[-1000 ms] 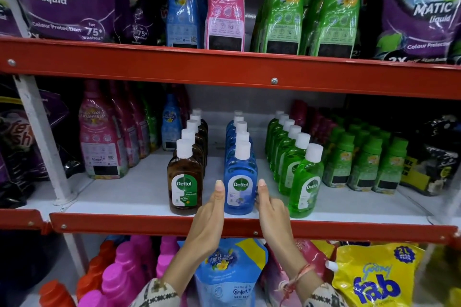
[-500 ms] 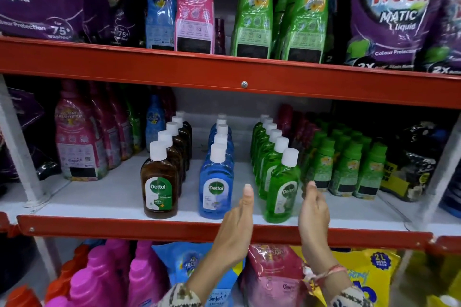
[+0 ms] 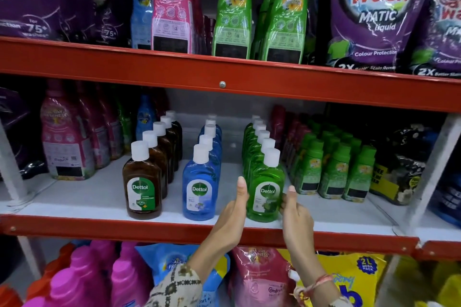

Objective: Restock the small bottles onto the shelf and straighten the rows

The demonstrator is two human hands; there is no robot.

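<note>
Three rows of small white-capped Dettol bottles stand on the white middle shelf [image 3: 82, 197]: brown [image 3: 142, 189] on the left, blue [image 3: 199, 187] in the middle, green [image 3: 265, 192] on the right. Each row runs straight back from the red front edge. My left hand [image 3: 234, 212] presses the left side of the front green bottle, thumb pointing up. On the bottle's right side lies my right hand [image 3: 295, 214], fingers curled against it. The bottle stands upright between both hands at the shelf's front.
Small green-capped bottles [image 3: 334, 172] crowd the shelf right of the green row, and tall pink bottles [image 3: 64, 147] stand at the left. The shelf above holds large bottles and purple pouches [image 3: 374, 12]. Pouches and pink bottles fill the shelf below.
Both hands have moved right from flanking the front blue bottle to the front green bottle and closed in on its sides. The view has shifted right too.
</note>
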